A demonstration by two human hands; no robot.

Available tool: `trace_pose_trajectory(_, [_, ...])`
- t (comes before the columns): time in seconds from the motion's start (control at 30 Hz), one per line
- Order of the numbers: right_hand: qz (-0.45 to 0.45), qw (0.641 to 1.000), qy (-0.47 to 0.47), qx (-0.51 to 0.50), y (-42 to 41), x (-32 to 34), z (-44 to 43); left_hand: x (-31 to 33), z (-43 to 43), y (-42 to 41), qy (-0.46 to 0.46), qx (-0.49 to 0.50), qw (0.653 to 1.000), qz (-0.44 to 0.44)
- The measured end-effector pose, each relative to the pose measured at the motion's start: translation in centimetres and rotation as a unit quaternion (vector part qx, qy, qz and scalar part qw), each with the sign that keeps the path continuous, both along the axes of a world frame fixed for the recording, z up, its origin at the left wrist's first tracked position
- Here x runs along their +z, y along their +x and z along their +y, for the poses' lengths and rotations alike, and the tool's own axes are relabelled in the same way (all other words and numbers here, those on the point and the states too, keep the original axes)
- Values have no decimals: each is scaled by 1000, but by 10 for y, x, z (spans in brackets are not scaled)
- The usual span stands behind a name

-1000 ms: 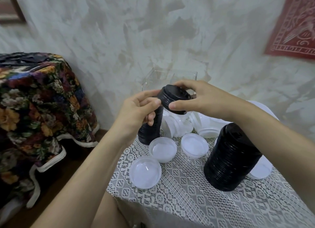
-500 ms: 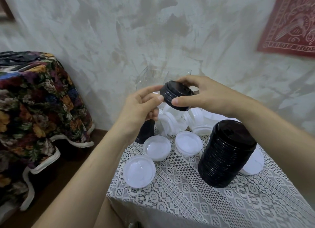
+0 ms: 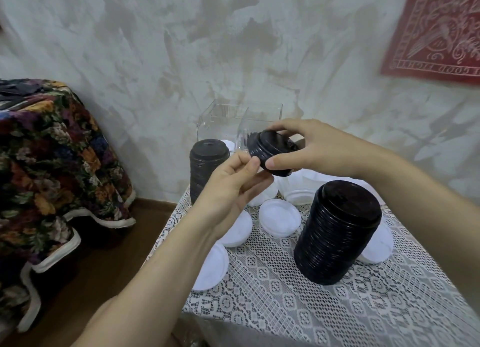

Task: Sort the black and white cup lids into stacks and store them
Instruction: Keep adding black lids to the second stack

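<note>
3 black lid stacks (image 3: 337, 232), about 6 white lids (image 3: 280, 220), 1 clear box (image 3: 220, 120), 2 hands (image 3: 311, 149)

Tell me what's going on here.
A person is sorting cup lids. The right hand grips a short stack of black lids above the table, and the left hand pinches its lower edge. One tall black stack stands in front, a second black stack behind the left hand; loose white lids lie around them, and a clear container sits at the back.
</note>
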State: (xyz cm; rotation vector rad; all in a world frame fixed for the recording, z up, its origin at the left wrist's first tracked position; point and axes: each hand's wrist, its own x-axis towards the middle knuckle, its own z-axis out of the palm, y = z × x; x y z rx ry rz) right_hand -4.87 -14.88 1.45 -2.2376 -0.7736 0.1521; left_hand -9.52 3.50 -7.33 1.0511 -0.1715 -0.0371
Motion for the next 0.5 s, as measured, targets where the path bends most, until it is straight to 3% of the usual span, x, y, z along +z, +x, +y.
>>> trace_pose_trajectory(0.23, [56,995,83,-11,8,5,-14,-5,1,6,-12,-2,1000,3])
trace_pose_trajectory(0.5, [7,997,-71,28,2,8,-6,5,-6,-1,24,18,999,-22])
